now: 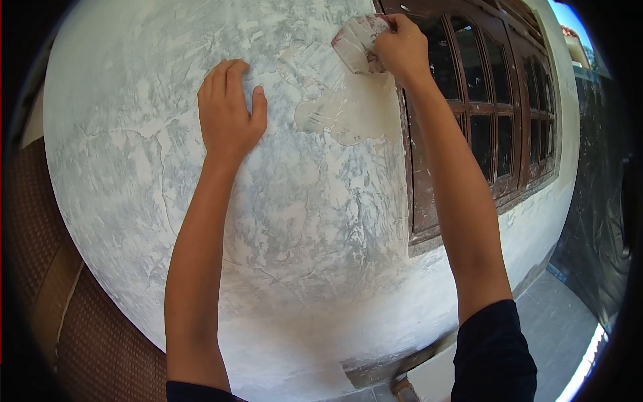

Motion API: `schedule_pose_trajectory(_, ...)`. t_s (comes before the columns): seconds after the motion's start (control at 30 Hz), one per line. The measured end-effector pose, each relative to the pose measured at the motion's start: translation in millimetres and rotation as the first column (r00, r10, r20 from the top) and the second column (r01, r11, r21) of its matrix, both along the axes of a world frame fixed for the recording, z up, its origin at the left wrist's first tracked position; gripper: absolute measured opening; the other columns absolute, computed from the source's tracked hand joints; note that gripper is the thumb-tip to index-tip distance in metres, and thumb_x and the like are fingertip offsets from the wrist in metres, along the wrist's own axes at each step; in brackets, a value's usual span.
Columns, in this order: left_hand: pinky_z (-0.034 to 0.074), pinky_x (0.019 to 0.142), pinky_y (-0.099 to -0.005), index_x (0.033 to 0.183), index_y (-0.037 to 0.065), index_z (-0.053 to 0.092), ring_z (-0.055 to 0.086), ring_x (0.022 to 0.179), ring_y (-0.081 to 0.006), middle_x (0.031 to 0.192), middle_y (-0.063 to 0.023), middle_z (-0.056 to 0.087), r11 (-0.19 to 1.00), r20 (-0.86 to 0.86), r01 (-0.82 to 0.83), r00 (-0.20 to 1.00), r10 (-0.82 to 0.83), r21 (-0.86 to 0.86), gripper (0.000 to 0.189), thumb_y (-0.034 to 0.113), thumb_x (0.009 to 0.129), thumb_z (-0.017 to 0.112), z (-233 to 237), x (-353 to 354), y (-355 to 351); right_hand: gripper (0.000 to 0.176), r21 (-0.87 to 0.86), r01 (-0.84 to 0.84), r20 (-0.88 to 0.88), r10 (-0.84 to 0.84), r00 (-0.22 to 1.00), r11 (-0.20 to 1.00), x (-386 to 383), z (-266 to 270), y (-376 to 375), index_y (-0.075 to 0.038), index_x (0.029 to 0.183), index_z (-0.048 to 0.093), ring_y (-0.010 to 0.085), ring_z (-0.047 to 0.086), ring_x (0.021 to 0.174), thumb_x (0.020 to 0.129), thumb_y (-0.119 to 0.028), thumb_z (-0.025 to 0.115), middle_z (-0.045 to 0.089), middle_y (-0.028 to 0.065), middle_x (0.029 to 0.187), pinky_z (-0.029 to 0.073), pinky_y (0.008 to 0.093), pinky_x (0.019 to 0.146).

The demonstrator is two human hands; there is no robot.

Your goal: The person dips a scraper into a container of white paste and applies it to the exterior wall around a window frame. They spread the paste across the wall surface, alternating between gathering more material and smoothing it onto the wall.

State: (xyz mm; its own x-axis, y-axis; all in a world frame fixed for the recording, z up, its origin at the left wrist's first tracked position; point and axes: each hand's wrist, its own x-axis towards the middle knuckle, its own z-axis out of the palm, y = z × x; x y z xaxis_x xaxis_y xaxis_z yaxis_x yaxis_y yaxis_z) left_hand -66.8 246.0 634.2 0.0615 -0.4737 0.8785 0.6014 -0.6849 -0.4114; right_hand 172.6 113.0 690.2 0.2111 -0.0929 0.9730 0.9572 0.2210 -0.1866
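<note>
My right hand (404, 48) grips a putty-smeared scraper (360, 44) and holds its flat blade against the wall beside the window frame. Below the blade spreads a patch of wet, cream-coloured putty (355, 110), with a rougher smear to its upper left. My left hand (231, 107) rests on the wall (295, 214) left of this patch, its palm toward the surface and its thumb apart from the fingers. It holds nothing. The wall is mottled grey and white, with cracks and ridges.
A brown wooden window (479, 107) with dark panes stands right of the putty. Black plastic sheeting (593, 181) hangs at the far right above a grey tiled floor (559, 321). Brown woven panelling (100, 342) lines the lower left. A pale board (435, 375) lies near the wall's base.
</note>
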Motion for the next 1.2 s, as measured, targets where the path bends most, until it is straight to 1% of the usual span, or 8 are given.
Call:
schedule_pose_trajectory(0.23,0.038,0.101,-0.0446,0.118,0.004,0.057,0.051,0.118,-0.0342,0.119,-0.0143,0.059,1.0,0.019,-0.005,1.0,0.005,-0.004,0.038,0.016,0.082,0.06,0.1,1.3,2.3,0.034,-0.116,-0.11,0.231,0.135,0.964,0.987,17.1,-5.6,-0.3,0.001,0.117,0.064,0.0216,0.067,0.088,0.086,-0.007,0.052,0.07,0.0159,0.101,0.051,0.0315,0.081)
schedule_pose_trajectory(0.47,0.038,0.102,-0.0448,0.118,0.004,0.057,0.052,0.118,-0.0343,0.12,-0.015,0.059,1.0,-0.006,0.006,1.0,-0.006,-0.01,0.039,0.017,0.082,0.06,0.3,0.2,1.2,0.034,-0.006,-0.353,0.071,0.353,0.933,0.935,29.0,0.6,-12.6,0.0,0.119,0.062,0.0213,0.066,0.094,0.088,-0.009,0.053,0.069,0.0151,0.105,0.05,0.031,0.086)
schedule_pose_trajectory(0.53,0.038,0.102,-0.0446,0.118,0.004,0.057,0.052,0.117,-0.0343,0.119,-0.0147,0.059,1.0,0.018,-0.011,1.0,0.011,0.006,0.038,0.016,0.082,0.06,0.8,1.0,3.2,0.035,-0.139,-0.084,0.21,0.112,0.971,0.987,21.4,-3.9,-3.7,-0.003,0.119,0.063,0.0239,0.066,0.095,0.087,-0.01,0.054,0.069,0.0135,0.106,0.048,0.032,0.089)
schedule_pose_trajectory(0.7,0.038,0.101,-0.044,0.118,0.004,0.057,0.052,0.117,-0.034,0.121,-0.0151,0.059,1.0,0.004,0.007,1.0,-0.007,0.002,0.037,0.015,0.083,0.059,1.0,0.0,0.2,0.035,0.104,-0.189,-0.072,0.197,0.978,0.976,44.4,10.9,-12.8,0.001,0.117,0.063,0.0194,0.066,0.091,0.085,-0.008,0.053,0.07,0.0139,0.103,0.05,0.03,0.084)
schedule_pose_trajectory(0.8,0.038,0.101,-0.0444,0.117,0.004,0.057,0.052,0.117,-0.0342,0.118,-0.0143,0.06,1.0,0.007,0.017,1.0,-0.017,-0.003,0.037,0.015,0.082,0.06,0.5,0.3,1.9,0.036,-0.068,-0.406,0.04,0.409,0.912,0.911,29.4,1.0,-13.9,0.0,0.118,0.063,0.0173,0.065,0.091,0.084,-0.008,0.053,0.07,0.0118,0.103,0.049,0.0294,0.084)
schedule_pose_trajectory(0.93,0.038,0.101,-0.0445,0.117,0.004,0.057,0.052,0.117,-0.0337,0.117,-0.0137,0.06,1.0,0.016,0.005,1.0,-0.005,0.007,0.037,0.015,0.082,0.06,0.2,0.8,2.3,0.036,-0.091,-0.112,0.073,0.119,0.99,0.99,28.3,0.8,-7.0,-0.002,0.116,0.065,0.0178,0.066,0.09,0.084,-0.009,0.052,0.071,0.0116,0.102,0.05,0.0302,0.083)
schedule_pose_trajectory(1.07,0.038,0.099,-0.0427,0.119,0.004,0.057,0.053,0.114,-0.0336,0.123,-0.0155,0.058,1.0,0.001,0.014,1.0,-0.014,0.004,0.037,0.014,0.083,0.058,-0.2,-0.1,0.2,0.034,0.082,-0.223,0.009,0.223,0.975,0.971,43.2,8.0,-13.3,-0.001,0.118,0.064,0.0192,0.066,0.091,0.087,-0.007,0.051,0.07,0.0135,0.104,0.051,0.0318,0.082)
schedule_pose_trajectory(1.2,0.039,0.1,-0.0447,0.115,0.004,0.057,0.052,0.117,-0.0328,0.117,-0.0126,0.06,1.0,0.012,0.021,1.0,-0.022,0.007,0.035,0.015,0.082,0.06,0.2,1.5,1.6,0.031,-0.171,-0.191,0.126,0.213,0.969,0.967,23.6,-5.1,-11.6,-0.001,0.117,0.064,0.0172,0.064,0.093,0.089,-0.007,0.052,0.07,0.0117,0.103,0.048,0.0291,0.086)
